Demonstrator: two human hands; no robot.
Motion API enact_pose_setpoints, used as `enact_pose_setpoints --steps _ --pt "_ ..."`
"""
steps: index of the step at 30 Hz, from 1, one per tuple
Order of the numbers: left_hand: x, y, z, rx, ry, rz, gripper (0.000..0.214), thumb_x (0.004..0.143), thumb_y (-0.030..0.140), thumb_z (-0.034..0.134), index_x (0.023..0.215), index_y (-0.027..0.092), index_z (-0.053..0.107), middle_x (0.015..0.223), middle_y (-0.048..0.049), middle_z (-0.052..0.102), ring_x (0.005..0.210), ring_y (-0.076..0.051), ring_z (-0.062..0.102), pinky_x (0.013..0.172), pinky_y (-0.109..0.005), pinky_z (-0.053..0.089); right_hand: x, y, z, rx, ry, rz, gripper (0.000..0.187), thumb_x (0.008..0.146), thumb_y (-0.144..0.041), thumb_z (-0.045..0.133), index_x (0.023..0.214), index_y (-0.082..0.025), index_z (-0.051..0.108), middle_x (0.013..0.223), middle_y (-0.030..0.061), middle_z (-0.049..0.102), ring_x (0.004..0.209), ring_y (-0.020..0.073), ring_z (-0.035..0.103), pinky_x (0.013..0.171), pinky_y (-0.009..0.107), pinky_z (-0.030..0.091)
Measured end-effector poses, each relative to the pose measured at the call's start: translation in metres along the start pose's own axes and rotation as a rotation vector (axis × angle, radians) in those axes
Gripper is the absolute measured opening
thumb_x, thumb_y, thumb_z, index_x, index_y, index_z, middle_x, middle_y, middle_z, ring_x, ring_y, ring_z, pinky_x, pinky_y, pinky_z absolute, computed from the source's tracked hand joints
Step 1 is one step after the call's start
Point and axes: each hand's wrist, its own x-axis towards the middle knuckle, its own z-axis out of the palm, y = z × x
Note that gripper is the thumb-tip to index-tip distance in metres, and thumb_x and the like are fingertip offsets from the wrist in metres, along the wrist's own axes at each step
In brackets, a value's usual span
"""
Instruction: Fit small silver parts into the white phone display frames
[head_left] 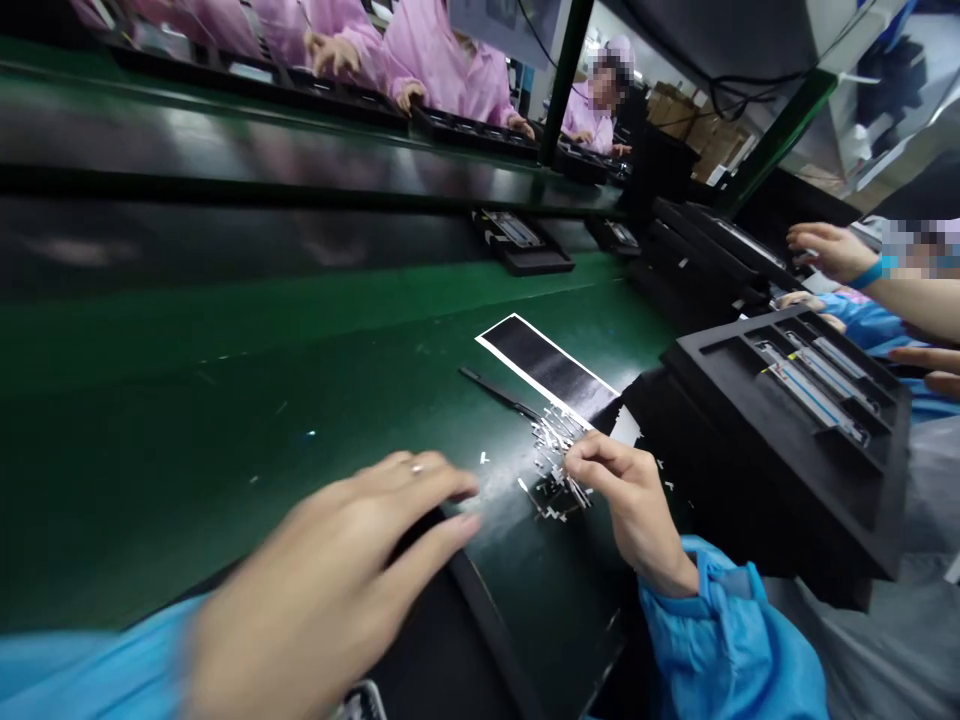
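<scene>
My right hand [634, 505] rests on the green bench with its fingertips pinched at a heap of small silvery metal pieces [559, 455]; whether a piece is between the fingers I cannot tell. My left hand [337, 585] lies flat, fingers spread, on a black curved part [480, 620] at the near edge. Both sleeves are blue. A thin black tool [499, 392] lies just beyond the heap, next to a black sheet with a white border [551, 368].
A black foam tray [795, 430] with slotted parts stands at the right. More black trays [525, 245] sit along the conveyor. Another person's hands [832, 250] work at the far right. People in pink coats stand across the line.
</scene>
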Motion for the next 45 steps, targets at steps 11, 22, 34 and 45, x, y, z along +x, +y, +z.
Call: enact_pose_setpoints --steps 11,22,34,45 --pt "0.055 0.049 0.032 -0.619 -0.269 -0.096 0.03 0.067 0.037 0.051 0.081 0.014 0.065 0.07 -0.002 0.059 0.066 -0.014 0.056 0.064 -0.024 0.046 -0.001 -0.008 0.008 0.693 -0.091 0.25 0.011 0.07 -0.023 0.053 0.061 -0.017 0.053 0.061 -0.0001 0.051 0.064 0.0128 0.05 0.068 0.029 0.04" --pt "0.046 0.051 0.016 -0.367 -0.261 0.011 0.018 0.075 0.032 0.052 0.064 0.021 0.06 0.066 0.0041 0.058 0.064 -0.01 0.052 0.06 -0.018 0.037 -0.005 -0.01 0.004 0.439 -0.047 0.098 0.009 0.077 -0.022 0.056 0.07 -0.018 0.061 0.07 -0.0005 0.053 0.07 0.0109 0.048 0.068 0.025 0.036" --pt "0.025 0.052 0.019 0.105 -0.243 0.244 0.022 0.083 0.029 0.039 0.07 0.023 0.055 0.066 0.0054 0.058 0.06 -0.011 0.053 0.056 -0.022 0.034 -0.008 -0.014 -0.003 0.253 -0.192 0.01 0.011 0.074 -0.015 0.057 0.064 -0.016 0.061 0.063 -0.0024 0.053 0.064 0.0098 0.047 0.065 0.024 0.036" --pt "0.022 0.066 0.02 -0.046 -0.353 0.084 0.027 0.079 0.033 0.038 0.062 0.021 0.055 0.058 0.0043 0.057 0.056 -0.011 0.053 0.056 -0.021 0.035 -0.017 -0.006 -0.003 0.349 -0.203 0.119 0.013 0.073 -0.022 0.055 0.061 -0.017 0.058 0.059 -0.0018 0.054 0.06 0.0104 0.051 0.062 0.024 0.04"
